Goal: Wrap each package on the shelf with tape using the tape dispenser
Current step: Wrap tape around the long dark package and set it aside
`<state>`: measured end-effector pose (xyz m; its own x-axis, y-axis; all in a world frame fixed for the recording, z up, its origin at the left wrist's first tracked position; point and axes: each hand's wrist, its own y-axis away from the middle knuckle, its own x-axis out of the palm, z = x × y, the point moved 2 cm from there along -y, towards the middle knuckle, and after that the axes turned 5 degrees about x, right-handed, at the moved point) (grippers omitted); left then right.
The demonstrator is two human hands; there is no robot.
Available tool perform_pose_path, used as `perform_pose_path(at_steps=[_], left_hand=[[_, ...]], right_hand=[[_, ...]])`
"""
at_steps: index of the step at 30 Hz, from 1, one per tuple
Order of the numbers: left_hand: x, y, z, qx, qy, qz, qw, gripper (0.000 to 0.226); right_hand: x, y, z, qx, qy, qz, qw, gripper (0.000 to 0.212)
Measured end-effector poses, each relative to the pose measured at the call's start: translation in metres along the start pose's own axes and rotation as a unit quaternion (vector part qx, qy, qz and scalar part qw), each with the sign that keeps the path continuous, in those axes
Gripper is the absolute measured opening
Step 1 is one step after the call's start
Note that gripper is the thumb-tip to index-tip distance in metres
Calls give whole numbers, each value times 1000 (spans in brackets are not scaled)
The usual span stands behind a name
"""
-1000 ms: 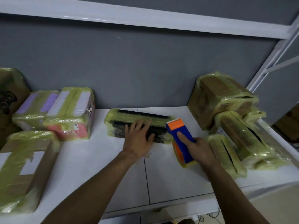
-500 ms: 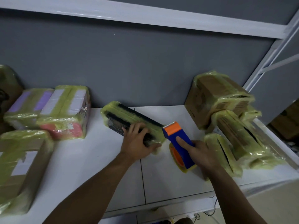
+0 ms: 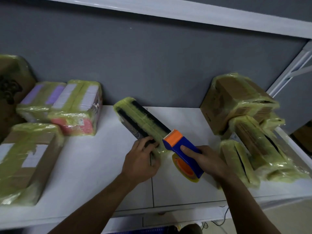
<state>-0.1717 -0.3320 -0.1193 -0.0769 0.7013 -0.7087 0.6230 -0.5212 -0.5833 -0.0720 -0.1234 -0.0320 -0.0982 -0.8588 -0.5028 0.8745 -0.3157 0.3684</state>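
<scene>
Low in the middle, the left hand (image 3: 140, 163) has its grip curled round the near end of the long black package (image 3: 141, 119) on the shelf (image 3: 101, 166). The right hand (image 3: 207, 159) has its grip closed on the tape dispenser (image 3: 182, 146), which touches that end. It looks best to hold the package still and pull the tape straight along it

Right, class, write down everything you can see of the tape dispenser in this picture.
The tape dispenser has a blue plastic body, an orange head with a toothed cutting edge, and a roll of yellowish tape on an orange hub underneath. It is tilted, head pointing up and left, meeting the near end of the long black package. The right hand grips its blue body. Whether the roll touches the white shelf cannot be told.
</scene>
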Motion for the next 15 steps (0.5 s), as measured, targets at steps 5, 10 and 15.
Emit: perform_pose_path(at_steps=[5,10,15], left_hand=[[14,-18,-6,-38,-57,31,997,75],[29,-12,-1,-45,11,15,999,51],[11,-9,17,-18,118,58,991,48]], right_hand=[[2,2,-5,-10,-1,2,1000,51],[0,2,-15,-13,-28,-23,999,55],[2,3,-23,-27,-23,30,999,65]])
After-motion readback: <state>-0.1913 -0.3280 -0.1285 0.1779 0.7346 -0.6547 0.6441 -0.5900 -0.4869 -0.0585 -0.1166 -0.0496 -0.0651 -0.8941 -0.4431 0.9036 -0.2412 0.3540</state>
